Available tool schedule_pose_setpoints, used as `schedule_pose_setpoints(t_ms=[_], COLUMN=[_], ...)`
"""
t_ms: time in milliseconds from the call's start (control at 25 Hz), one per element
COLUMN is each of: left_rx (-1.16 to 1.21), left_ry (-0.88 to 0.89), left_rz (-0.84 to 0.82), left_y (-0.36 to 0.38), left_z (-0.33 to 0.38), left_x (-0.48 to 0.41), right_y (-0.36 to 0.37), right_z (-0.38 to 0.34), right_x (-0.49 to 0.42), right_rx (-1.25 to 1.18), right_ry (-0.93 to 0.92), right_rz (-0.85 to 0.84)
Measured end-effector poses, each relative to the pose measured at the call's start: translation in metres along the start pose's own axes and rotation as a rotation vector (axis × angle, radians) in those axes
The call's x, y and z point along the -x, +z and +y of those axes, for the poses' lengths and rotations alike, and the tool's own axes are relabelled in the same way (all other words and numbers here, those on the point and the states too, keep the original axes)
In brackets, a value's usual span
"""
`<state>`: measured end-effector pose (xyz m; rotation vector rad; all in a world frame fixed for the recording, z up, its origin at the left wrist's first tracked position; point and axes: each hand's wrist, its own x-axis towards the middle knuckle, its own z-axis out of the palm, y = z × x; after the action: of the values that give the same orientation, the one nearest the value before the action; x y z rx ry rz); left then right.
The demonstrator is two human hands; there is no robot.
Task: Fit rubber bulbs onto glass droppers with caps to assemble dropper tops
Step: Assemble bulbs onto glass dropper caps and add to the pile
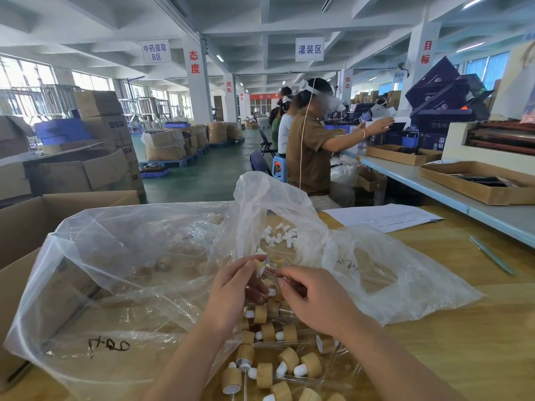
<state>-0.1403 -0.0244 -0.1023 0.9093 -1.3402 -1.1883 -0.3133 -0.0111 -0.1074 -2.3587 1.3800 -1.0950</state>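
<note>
Bamboo cap [259, 267] pinched in left grip [231, 287]; right grip [312, 296] pinching glass dropper [272, 274].

Bare left hand [231, 287], bare right hand [312, 299]; forearms uncovered as far as visible.

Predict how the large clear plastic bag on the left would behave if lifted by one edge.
The plastic bag would probably flop and sag, since its thin film lies creased and crumpled. It looks light for its size. The brown caps dimly visible inside would likely slide towards the low side.
</note>
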Motion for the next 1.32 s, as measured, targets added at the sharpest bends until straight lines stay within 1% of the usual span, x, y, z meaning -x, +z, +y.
schedule_pose_setpoints(t_ms=[160,400,520,600,680,760,880,1000,1120,1240,1280,1320], left_rx=[-0.056,-0.174,-0.202,-0.225,-0.251,-0.244,-0.208,-0.150,-0.061,-0.064,-0.065,-0.046], left_ry=[0.048,0.120,0.136,0.150,0.160,0.160,0.161,0.184,0.167,0.136,0.144,0.150], left_rz=[0.071,0.137,0.115,0.084,0.052,0.035,0.004,0.040,0.133,0.101,0.086,0.062], left_y=[-0.003,-0.004,-0.004,-0.004,-0.005,-0.005,-0.006,-0.004,-0.007,-0.008,-0.009,-0.009], left_z=[-0.002,-0.003,-0.003,-0.002,-0.002,-0.002,-0.004,0.000,0.002,0.002,0.001,0.002], left_x=[-0.001,-0.002,-0.002,-0.001,-0.001,-0.001,-0.001,0.001,-0.002,-0.002,-0.002,-0.001], right_y=[0.002,-0.003,-0.007,-0.009,-0.009,-0.010,-0.010,-0.010,-0.008,-0.007,-0.008,-0.011], right_z=[-0.001,0.001,0.006,0.009,0.009,0.009,0.009,0.010,0.010,0.012,0.012,0.011], right_x=[0.001,-0.002,-0.003,-0.003,-0.003,-0.002,-0.003,-0.004,-0.005,-0.005,-0.004,-0.003], right_rx=[0.031,0.160,0.138,0.105,0.133,0.142,0.073,0.134,0.157,0.296,0.303,0.275], right_ry=[-0.020,-0.030,0.023,0.028,0.005,0.022,0.052,-0.086,-0.160,-0.271,-0.290,-0.272], right_rz=[0.037,0.277,0.354,0.338,0.292,0.259,0.265,0.371,0.369,0.377,0.374,0.331])
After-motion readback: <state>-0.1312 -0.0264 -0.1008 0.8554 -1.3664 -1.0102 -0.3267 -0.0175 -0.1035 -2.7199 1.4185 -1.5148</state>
